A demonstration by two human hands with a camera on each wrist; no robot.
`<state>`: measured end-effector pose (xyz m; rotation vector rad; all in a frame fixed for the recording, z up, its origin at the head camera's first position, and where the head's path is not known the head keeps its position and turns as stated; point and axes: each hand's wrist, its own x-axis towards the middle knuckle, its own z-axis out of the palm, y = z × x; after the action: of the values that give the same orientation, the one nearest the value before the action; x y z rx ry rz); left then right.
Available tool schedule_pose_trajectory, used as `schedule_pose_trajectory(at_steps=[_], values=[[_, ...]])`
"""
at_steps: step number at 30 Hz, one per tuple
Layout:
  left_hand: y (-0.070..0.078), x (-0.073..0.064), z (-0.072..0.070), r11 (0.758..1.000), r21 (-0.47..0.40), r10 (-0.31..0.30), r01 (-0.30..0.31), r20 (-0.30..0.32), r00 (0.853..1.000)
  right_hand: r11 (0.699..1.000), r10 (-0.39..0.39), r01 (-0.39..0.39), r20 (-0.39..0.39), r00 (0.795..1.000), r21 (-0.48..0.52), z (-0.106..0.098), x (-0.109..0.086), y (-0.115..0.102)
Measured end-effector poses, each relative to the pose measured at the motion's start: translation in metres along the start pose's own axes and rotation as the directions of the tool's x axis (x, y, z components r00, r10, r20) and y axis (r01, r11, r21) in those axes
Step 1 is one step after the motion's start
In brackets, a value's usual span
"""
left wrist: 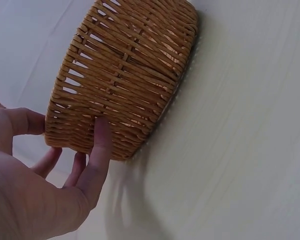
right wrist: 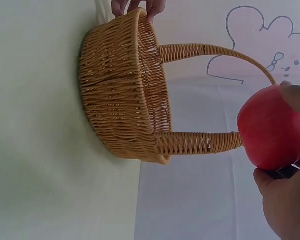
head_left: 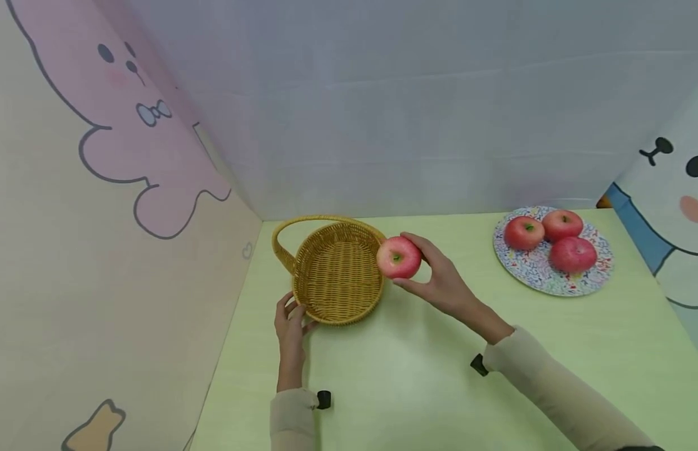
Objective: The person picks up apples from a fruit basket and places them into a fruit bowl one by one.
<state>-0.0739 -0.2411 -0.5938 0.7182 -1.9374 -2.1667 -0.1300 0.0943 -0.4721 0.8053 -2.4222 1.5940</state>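
A red-pink apple (head_left: 398, 257) is held up by my right hand (head_left: 446, 285), thumb on the near side and fingers on the far side. It is at the right rim of a round wicker basket (head_left: 338, 282); in the right wrist view the apple (right wrist: 271, 127) appears above the basket (right wrist: 115, 85), beside its arched handle (right wrist: 200, 144). Nothing lies inside the basket in the head view. My left hand (head_left: 291, 322) grips the basket's near left edge. From the left wrist, fingers of the left hand (left wrist: 45, 185) press against the woven side (left wrist: 125, 70).
A speckled, colourful plate (head_left: 520, 266) with three red apples (head_left: 574, 254) stands at the back right of the pale green table (head_left: 416, 388). A grey-white curtain (head_left: 405, 125) hangs behind the table. Walls with cartoon figures flank both sides.
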Motion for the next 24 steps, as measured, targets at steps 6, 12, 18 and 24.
schedule_pose_trajectory(at_steps=[6,12,18,24], values=[[0.004,-0.001,-0.006,0.999,-0.02,-0.027,0.027,0.032,0.999,0.997,0.074,-0.077,-0.093,0.993,-0.03,-0.01,-0.013,0.02],[0.006,-0.001,-0.009,0.999,-0.034,-0.018,0.02,0.048,0.999,0.992,0.12,-0.122,-0.218,0.969,0.0,-0.019,-0.024,0.035],[0.006,-0.002,-0.007,0.999,-0.04,-0.021,0.022,0.032,0.999,0.984,0.177,-0.178,-0.358,0.917,0.029,-0.031,-0.036,0.049],[0.005,-0.001,-0.008,0.999,-0.044,-0.023,0.025,0.037,0.999,0.976,0.212,-0.211,-0.474,0.855,0.055,-0.043,-0.044,0.07]])
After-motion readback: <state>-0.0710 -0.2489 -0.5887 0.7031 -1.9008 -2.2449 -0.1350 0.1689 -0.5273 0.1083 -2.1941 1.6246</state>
